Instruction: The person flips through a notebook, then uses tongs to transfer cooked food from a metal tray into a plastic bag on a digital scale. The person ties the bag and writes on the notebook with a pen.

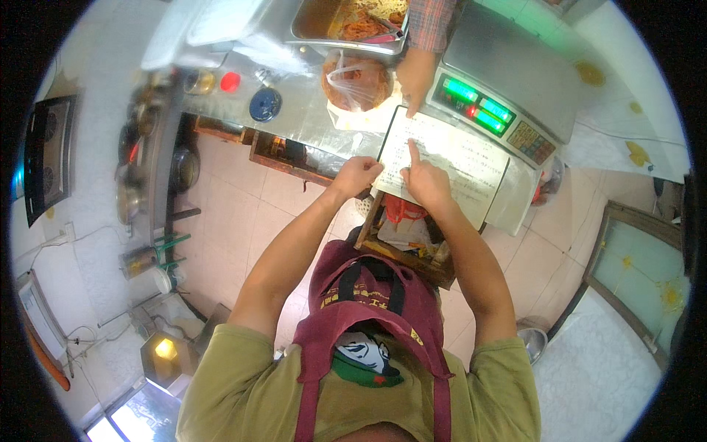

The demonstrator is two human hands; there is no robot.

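An open notebook with handwritten pages (469,160) lies at the near edge of the steel counter (304,119). My left hand (358,175) is at its left edge, fingers curled in; whether they pinch the page I cannot tell. With the index finger extended, my right hand (428,179) points at the left page, its other fingers folded and nothing seen in them. Another person's hand (415,77) points at the top of the same page from across the counter. Beyond the notebook's upper left is a plastic bag of reddish-brown food (356,83); a digital scale (491,110) with lit green displays stands at the upper right.
A metal tray of food with tongs (353,25) is at the back. Blue (265,104) and red (230,82) round lids lie to the left. An open wooden drawer (409,251) juts out below the notebook, close to my body; another drawer (293,160) is left of it.
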